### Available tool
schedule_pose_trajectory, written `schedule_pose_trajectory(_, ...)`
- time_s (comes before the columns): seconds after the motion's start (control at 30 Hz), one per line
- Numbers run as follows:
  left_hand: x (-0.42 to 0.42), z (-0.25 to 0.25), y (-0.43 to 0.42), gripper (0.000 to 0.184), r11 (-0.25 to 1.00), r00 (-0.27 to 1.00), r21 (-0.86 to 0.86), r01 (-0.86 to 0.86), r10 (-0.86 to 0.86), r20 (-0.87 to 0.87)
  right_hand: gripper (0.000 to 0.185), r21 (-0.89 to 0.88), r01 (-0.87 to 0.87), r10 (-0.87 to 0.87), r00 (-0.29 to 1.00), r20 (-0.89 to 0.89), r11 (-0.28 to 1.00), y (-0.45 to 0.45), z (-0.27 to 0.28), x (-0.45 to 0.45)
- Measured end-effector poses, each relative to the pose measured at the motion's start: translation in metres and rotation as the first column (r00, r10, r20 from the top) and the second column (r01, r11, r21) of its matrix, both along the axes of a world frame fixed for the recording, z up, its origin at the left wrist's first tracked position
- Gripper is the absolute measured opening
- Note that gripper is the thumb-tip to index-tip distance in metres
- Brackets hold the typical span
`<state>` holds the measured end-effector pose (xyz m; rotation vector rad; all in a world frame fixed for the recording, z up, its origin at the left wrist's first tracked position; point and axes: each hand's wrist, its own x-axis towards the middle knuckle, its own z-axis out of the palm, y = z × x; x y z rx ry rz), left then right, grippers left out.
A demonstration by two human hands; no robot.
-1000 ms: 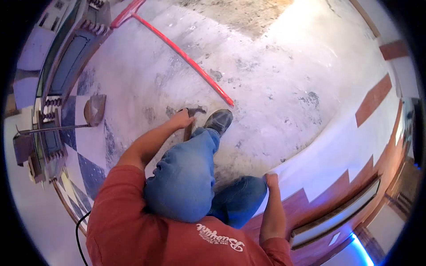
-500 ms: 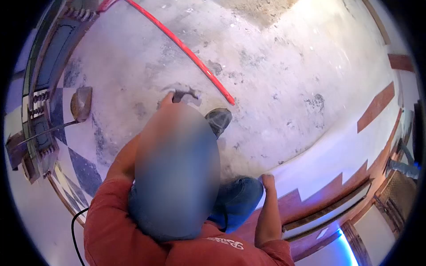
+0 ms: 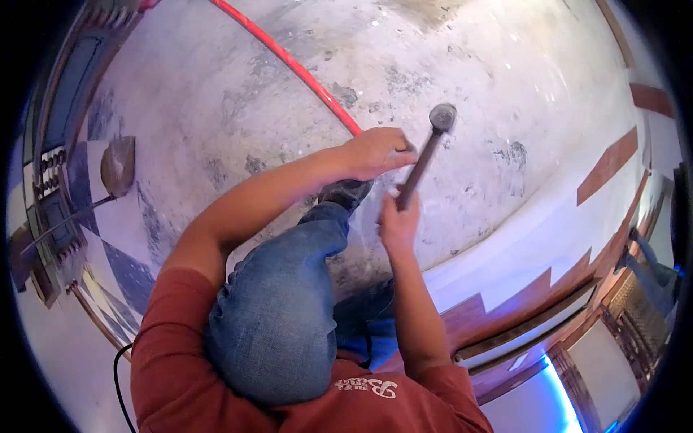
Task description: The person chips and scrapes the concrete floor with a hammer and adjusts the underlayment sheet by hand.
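My right hand [image 3: 399, 220] is closed around the lower handle of a hammer [image 3: 426, 160]. The hammer is raised, its dark head up and away from me, over the worn, whitish floor [image 3: 491, 94]. My left hand [image 3: 377, 153] is beside the middle of the handle, above my dark shoe [image 3: 346, 193]. Its thumb and fingers are bent but parted, with their tips close to the handle; whether they touch it is unclear. My bent knee in blue jeans [image 3: 278, 310] is below my hands.
A red pole [image 3: 289, 61] lies on the floor beyond my left hand. To the left are a long-handled tool [image 3: 118, 167], checkered flooring [image 3: 130, 274] and wooden furniture [image 3: 76, 61]. Reddish planks [image 3: 520, 307] and a white sheet-like strip [image 3: 534, 238] are on the right.
The hammer has come up from beside my shoe and moved right. My right hand has left my knee and closed on its handle. My left hand has moved right and its fingers have parted.
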<state>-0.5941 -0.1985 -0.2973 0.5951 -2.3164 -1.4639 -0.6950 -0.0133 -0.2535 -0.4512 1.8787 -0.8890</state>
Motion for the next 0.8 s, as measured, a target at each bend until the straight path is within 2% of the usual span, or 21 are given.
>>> schedule_pose_trajectory(0.03,0.008,-0.017,0.005,0.035,0.991,0.980,-0.129,0.042,-0.016,0.198,0.038,-0.023,0.002,-0.007,0.971,-0.238,1.000,0.023,-0.028,-0.016)
schedule_pose_trajectory(0.07,0.022,-0.038,0.008,0.035,0.992,0.980,-0.124,0.030,-0.004,0.201,0.042,0.072,-0.055,0.077,0.934,-0.350,0.996,0.031,-0.012,-0.032)
schedule_pose_trajectory(0.1,0.039,-0.059,0.010,0.033,0.944,0.958,-0.315,0.098,-0.003,0.288,0.047,0.112,-0.077,0.120,0.878,-0.463,0.991,0.044,-0.011,-0.041)
schedule_pose_trajectory(0.13,0.048,-0.071,0.008,0.032,0.853,0.929,-0.489,0.182,0.014,0.370,0.055,0.209,-0.106,0.202,0.831,-0.519,0.972,0.066,-0.022,-0.053)
schedule_pose_trajectory(0.17,0.049,-0.072,0.003,0.029,0.853,0.920,-0.486,0.191,0.016,0.391,0.063,0.289,-0.116,0.261,0.804,-0.535,0.950,0.088,-0.036,-0.064)
schedule_pose_trajectory(0.2,0.047,-0.074,-0.004,0.029,0.856,0.919,-0.478,0.197,0.009,0.394,0.063,0.296,-0.112,0.261,0.807,-0.530,0.949,0.099,-0.036,-0.070)
schedule_pose_trajectory(0.27,0.042,-0.079,-0.019,0.023,0.754,0.883,-0.582,0.306,0.004,0.470,0.068,0.431,-0.233,0.433,0.778,-0.456,0.872,0.117,-0.036,-0.081)
schedule_pose_trajectory(0.3,0.040,-0.082,-0.026,0.023,0.754,0.882,-0.578,0.311,-0.002,0.472,0.070,0.376,-0.302,0.463,0.741,-0.485,0.876,0.121,-0.042,-0.085)
schedule_pose_trajectory(0.33,0.039,-0.084,-0.032,0.019,0.738,0.857,-0.567,0.367,-0.032,0.514,0.070,0.379,-0.299,0.463,0.743,-0.483,0.876,0.122,-0.050,-0.092)
schedule_pose_trajectory(0.37,0.039,-0.086,-0.037,0.014,0.719,0.830,-0.554,0.420,-0.057,0.555,0.069,0.412,-0.361,0.535,0.698,-0.476,0.837,0.109,-0.052,-0.096)
schedule_pose_trajectory(0.43,0.044,-0.083,-0.037,0.011,0.732,0.851,-0.552,0.399,-0.071,0.520,0.070,0.466,-0.451,0.643,0.616,-0.455,0.761,0.067,-0.056,-0.105)
schedule_pose_trajectory(0.5,0.051,-0.057,-0.025,0.009,0.751,0.868,-0.542,0.377,-0.083,0.490,0.068,0.473,-0.510,0.694,0.571,-0.438,0.718,-0.011,-0.049,-0.111)
schedule_pose_trajectory(0.6,0.068,-0.003,0.005,0.012,0.791,0.811,-0.464,0.397,-0.066,0.582,0.063,0.397,-0.568,0.690,0.535,-0.487,0.721,-0.136,-0.051,-0.104)
schedule_pose_trajectory(0.67,0.091,0.012,0.027,0.010,0.842,0.804,-0.333,0.425,-0.182,0.566,0.060,0.292,-0.598,0.649,0.557,-0.518,0.746,-0.210,-0.054,-0.094)
schedule_pose_trajectory(0.73,0.120,-0.005,0.059,0.011,0.821,0.770,-0.325,0.469,-0.200,0.606,0.061,0.235,-0.645,0.634,0.500,-0.590,0.727,-0.281,-0.077,-0.090)
schedule_pose_trajectory(0.8,0.129,-0.018,0.075,0.012,0.810,0.740,-0.296,0.507,-0.232,0.632,0.063,0.192,-0.603,0.577,0.546,-0.607,0.774,-0.306,-0.086,-0.071)
